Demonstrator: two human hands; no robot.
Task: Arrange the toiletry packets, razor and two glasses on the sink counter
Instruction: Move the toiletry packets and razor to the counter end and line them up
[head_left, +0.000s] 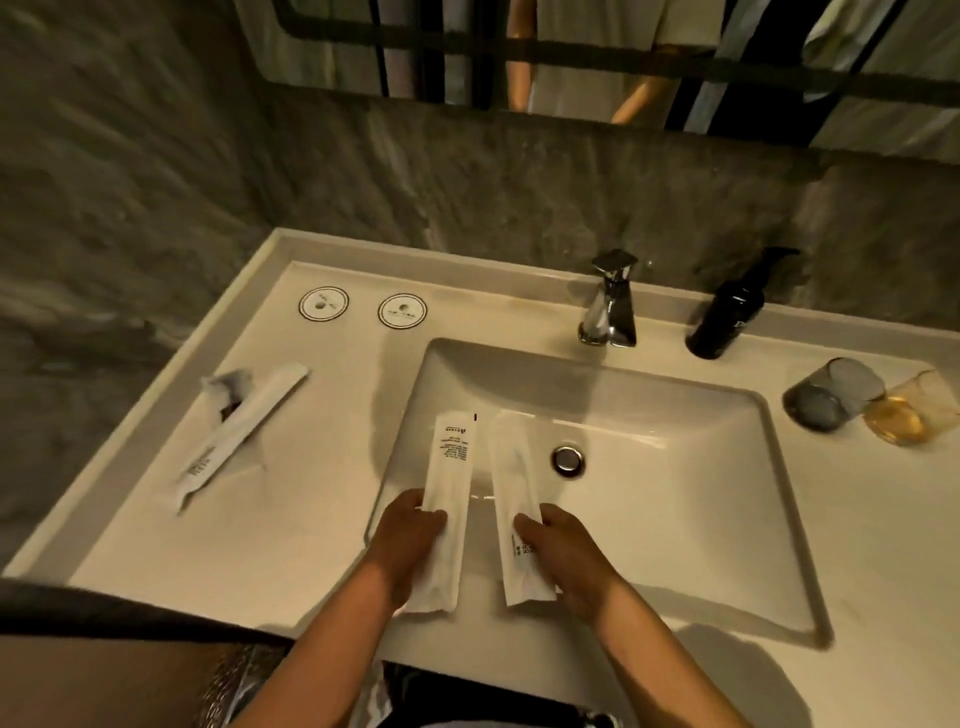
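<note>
My left hand (408, 540) grips a long white toiletry packet (451, 467) with print at its far end. My right hand (563, 551) holds a second white packet (511, 467) beside it. Both packets hang over the front left of the sink basin (675, 441). On the counter (322, 519) to the left lie another long white packet (244, 426) and a torn clear wrapper (228, 400) with something dark inside, perhaps the razor. A grey glass (831, 395) and an amber glass (909, 410) stand touching at the right of the basin.
A chrome tap (610, 304) stands behind the basin, with a black pump bottle (727, 317) to its right. Two round coasters (323, 304) (402, 310) lie at the back left of the counter. A mirror (571, 62) hangs on the grey stone wall.
</note>
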